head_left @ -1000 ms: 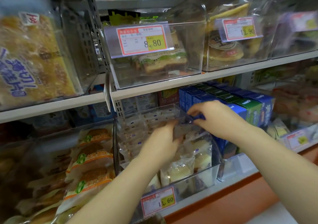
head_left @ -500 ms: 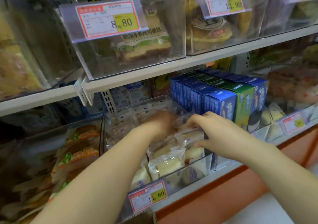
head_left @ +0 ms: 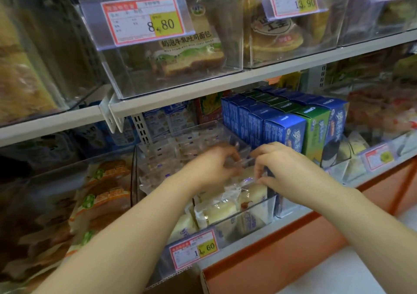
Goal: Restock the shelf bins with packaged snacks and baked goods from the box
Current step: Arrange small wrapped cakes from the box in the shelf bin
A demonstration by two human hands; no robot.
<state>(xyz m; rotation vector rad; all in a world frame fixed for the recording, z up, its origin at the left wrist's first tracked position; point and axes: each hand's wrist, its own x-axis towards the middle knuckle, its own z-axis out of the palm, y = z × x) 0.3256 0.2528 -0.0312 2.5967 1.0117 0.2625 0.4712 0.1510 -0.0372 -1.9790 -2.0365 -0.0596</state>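
Right hand point(head_left: 286, 169) has dropped to pinch a clear-wrapped pale cake point(head_left: 239, 188) in the clear plastic bin point(head_left: 266, 212), tidying stock; left hand's point(head_left: 212, 165) grip is too blurred to tell.

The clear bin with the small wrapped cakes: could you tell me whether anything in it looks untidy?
Yes. The wrapped cakes at the front of the bin lie tilted and jumbled, while the packets behind them lie in flat rows. The right hand pinches one front wrapper; nothing looks torn or spilled.

Both forearms outstretched above the clear plastic bin point(head_left: 255, 214), left hand point(head_left: 209, 167) curled and blurred, right hand point(head_left: 286, 169) pinching a clear wrapper point(head_left: 246, 182).
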